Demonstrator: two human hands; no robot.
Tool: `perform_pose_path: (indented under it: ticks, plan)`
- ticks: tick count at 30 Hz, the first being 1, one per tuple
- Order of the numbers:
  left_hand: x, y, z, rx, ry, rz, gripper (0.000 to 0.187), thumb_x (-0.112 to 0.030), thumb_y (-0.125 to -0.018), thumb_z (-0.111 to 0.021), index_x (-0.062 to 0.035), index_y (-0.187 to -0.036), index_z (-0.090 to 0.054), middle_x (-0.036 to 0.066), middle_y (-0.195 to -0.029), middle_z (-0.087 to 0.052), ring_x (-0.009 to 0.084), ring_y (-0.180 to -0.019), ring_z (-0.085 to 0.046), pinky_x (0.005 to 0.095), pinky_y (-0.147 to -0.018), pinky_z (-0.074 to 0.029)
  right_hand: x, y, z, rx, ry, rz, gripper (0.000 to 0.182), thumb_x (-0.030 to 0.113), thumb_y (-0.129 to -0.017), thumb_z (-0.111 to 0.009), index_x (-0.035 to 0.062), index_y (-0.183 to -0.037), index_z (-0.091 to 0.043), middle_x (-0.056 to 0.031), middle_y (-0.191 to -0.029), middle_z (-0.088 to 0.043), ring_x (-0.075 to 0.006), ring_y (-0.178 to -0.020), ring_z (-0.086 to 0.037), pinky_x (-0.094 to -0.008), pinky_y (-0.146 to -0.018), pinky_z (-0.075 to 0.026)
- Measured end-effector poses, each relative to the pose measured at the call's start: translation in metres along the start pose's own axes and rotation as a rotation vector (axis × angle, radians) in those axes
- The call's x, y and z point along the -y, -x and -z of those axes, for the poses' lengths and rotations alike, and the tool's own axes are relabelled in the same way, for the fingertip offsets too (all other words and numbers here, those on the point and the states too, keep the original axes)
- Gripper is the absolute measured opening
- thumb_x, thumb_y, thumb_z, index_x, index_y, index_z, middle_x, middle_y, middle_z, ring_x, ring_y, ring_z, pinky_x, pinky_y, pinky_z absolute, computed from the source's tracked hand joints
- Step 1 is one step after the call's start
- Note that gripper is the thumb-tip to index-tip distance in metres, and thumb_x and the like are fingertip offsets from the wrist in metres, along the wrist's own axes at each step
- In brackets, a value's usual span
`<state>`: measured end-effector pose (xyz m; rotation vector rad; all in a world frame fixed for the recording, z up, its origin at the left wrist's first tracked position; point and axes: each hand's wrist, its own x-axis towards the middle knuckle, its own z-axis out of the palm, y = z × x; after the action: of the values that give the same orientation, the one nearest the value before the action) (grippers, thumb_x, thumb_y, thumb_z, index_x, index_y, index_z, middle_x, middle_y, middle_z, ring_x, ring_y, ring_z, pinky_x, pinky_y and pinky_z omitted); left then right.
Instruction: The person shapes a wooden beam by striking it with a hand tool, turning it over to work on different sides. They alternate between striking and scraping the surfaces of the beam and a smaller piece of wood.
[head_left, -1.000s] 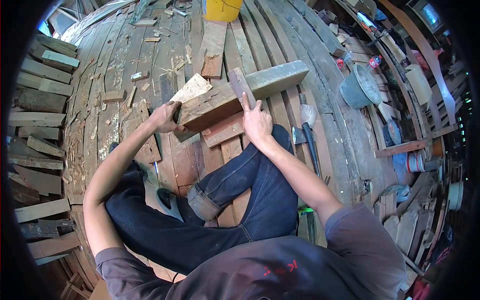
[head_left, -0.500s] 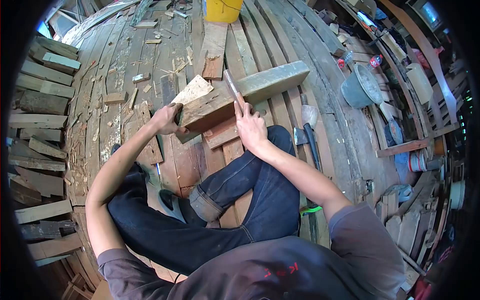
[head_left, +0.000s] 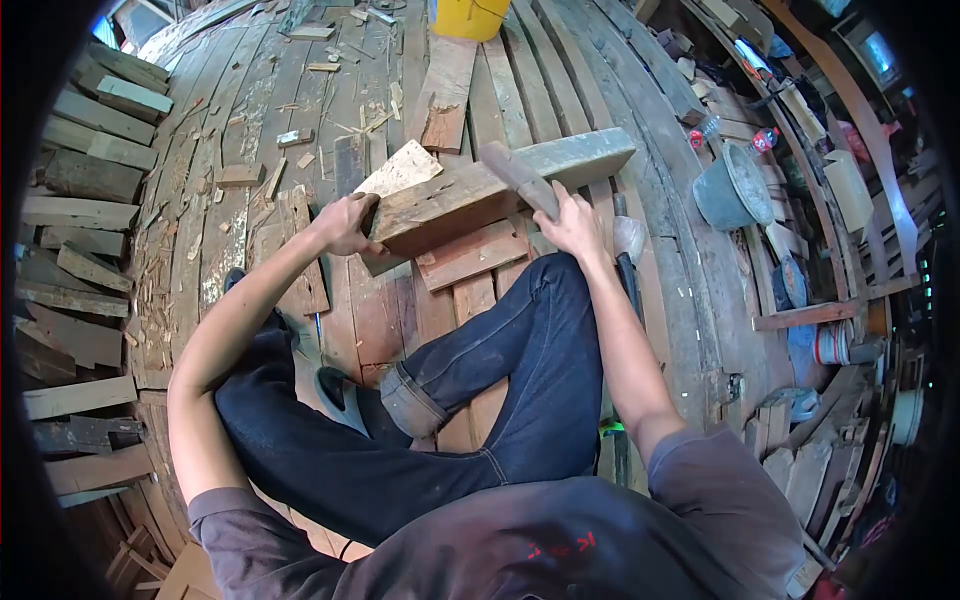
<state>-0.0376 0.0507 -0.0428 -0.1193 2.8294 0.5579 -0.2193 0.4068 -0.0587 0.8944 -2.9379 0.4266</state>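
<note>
My left hand (head_left: 345,224) is closed round the near-left end of a thick wooden beam (head_left: 430,215), which lies at a slant in front of my legs. In my right hand (head_left: 575,228) is a long, narrow chisel-like tool (head_left: 520,180), blurred by motion. It points up and left, its far part overlapping the beam's middle in this view. A short reddish board (head_left: 472,254) lies on the near side of the beam. Behind the beam's left part sits a pale, pitted wood offcut (head_left: 402,170).
A tool with a dark handle (head_left: 628,275) lies by my right forearm, partly hidden. A yellow bucket (head_left: 470,18) stands at the top, a grey bucket (head_left: 715,195) at right. Wood chips and small blocks (head_left: 240,176) litter the left floor. Stacked timber (head_left: 90,210) lines the left.
My right hand has moved right, to the beam's near edge, and the tool has swung from nearly upright to a stronger leftward slant. My left hand keeps its hold on the beam's end.
</note>
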Motion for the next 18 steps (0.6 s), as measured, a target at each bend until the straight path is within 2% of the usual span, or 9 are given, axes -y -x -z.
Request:
perform_pose_path:
  ticks: [2, 3, 6, 7, 10, 12, 14, 16, 18]
  plan:
    - [0.003, -0.002, -0.001, 0.023, 0.004, 0.010, 0.095, -0.048, -0.059, -0.087, -0.0009, -0.132, -0.049, 0.022, -0.131, -0.056, 0.0389, -0.118, -0.058, 0.0443, -0.099, -0.049, 0.018, -0.003, 0.010, 0.090, 0.020, -0.100, 0.074, 0.048, -0.086, -0.064, 0.0013, -0.141, -0.047, -0.0286, -0.103, -0.067, -0.0425, -0.089, -0.070, -0.0506, -0.078, -0.056]
    - [0.004, -0.003, -0.001, 0.007, 0.002, 0.000, 0.095, -0.048, -0.059, -0.087, -0.0008, -0.132, -0.049, 0.022, -0.131, -0.056, 0.0392, -0.117, -0.058, 0.0445, -0.099, -0.049, 0.026, 0.003, 0.003, 0.064, 0.068, -0.067, 0.072, 0.051, -0.090, -0.061, 0.0022, -0.141, -0.047, -0.0243, -0.095, -0.070, -0.0433, -0.088, -0.069, -0.0516, -0.078, -0.056]
    - [0.005, -0.005, -0.003, -0.005, -0.004, -0.011, 0.096, -0.048, -0.059, -0.087, -0.0007, -0.132, -0.049, 0.022, -0.130, -0.057, 0.0398, -0.115, -0.059, 0.0451, -0.097, -0.050, 0.026, 0.020, -0.006, 0.091, -0.063, 0.309, 0.070, 0.053, -0.092, -0.058, 0.0054, -0.141, -0.047, -0.0251, -0.096, -0.068, -0.0455, -0.087, -0.068, -0.0551, -0.077, -0.055]
    - [0.004, -0.005, -0.002, 0.007, -0.002, 0.005, 0.096, -0.048, -0.059, -0.087, -0.0006, -0.133, -0.048, 0.022, -0.130, -0.057, 0.0398, -0.115, -0.060, 0.0452, -0.097, -0.050, 0.026, 0.016, 0.005, 0.108, 0.016, 0.321, 0.068, 0.054, -0.092, -0.058, 0.0064, -0.140, -0.049, -0.0260, -0.097, -0.067, -0.0447, -0.088, -0.068, -0.0561, -0.077, -0.055]
    - [0.005, -0.002, -0.004, -0.015, 0.021, -0.004, 0.101, -0.047, -0.057, -0.088, 0.0013, -0.135, -0.048, 0.023, -0.130, -0.057, 0.0391, -0.116, -0.059, 0.0444, -0.097, -0.050, -0.015, -0.023, 0.019, 0.164, 0.100, -0.022, 0.064, 0.053, -0.091, -0.059, 0.0051, -0.133, -0.054, -0.0257, -0.100, -0.070, -0.0426, -0.092, -0.069, -0.0543, -0.079, -0.056]
    - [0.005, -0.001, -0.005, -0.044, 0.040, -0.015, 0.105, -0.046, -0.054, -0.089, 0.0059, -0.136, -0.047, 0.023, -0.128, -0.058, 0.0378, -0.116, -0.060, 0.0431, -0.097, -0.050, -0.040, -0.045, 0.020, 0.016, 0.113, -0.270, 0.062, 0.050, -0.091, -0.059, 0.0013, -0.128, -0.056, -0.0259, -0.098, -0.071, -0.0405, -0.092, -0.070, -0.0520, -0.078, -0.057]
    - [0.007, -0.004, -0.006, -0.044, 0.045, -0.007, 0.105, -0.045, -0.054, -0.089, 0.0064, -0.135, -0.047, 0.023, -0.128, -0.058, 0.0376, -0.117, -0.059, 0.0424, -0.098, -0.049, -0.031, -0.046, 0.014, 0.059, 0.143, -0.312, 0.060, 0.047, -0.090, -0.060, -0.0021, -0.125, -0.057, -0.0279, -0.097, -0.070, -0.0422, -0.091, -0.070, -0.0518, -0.081, -0.057]
    - [0.013, -0.007, -0.012, -0.056, 0.061, -0.036, 0.105, -0.045, -0.054, -0.089, 0.0063, -0.135, -0.048, 0.023, -0.128, -0.058, 0.0375, -0.118, -0.059, 0.0419, -0.099, -0.049, -0.003, -0.028, 0.013, 0.187, 0.167, -0.165, 0.063, 0.047, -0.090, -0.061, -0.0035, -0.127, -0.055, -0.0287, -0.098, -0.070, -0.0438, -0.091, -0.070, -0.0518, -0.081, -0.057]
    - [0.013, -0.009, -0.009, -0.032, 0.052, -0.039, 0.103, -0.046, -0.057, -0.088, 0.0034, -0.137, -0.046, 0.024, -0.132, -0.057, 0.0381, -0.118, -0.059, 0.0429, -0.099, -0.049, 0.011, 0.004, 0.015, 0.162, 0.051, 0.108, 0.068, 0.048, -0.091, -0.060, -0.0007, -0.137, -0.050, -0.0318, -0.098, -0.067, -0.0461, -0.091, -0.068, -0.0526, -0.081, -0.056]
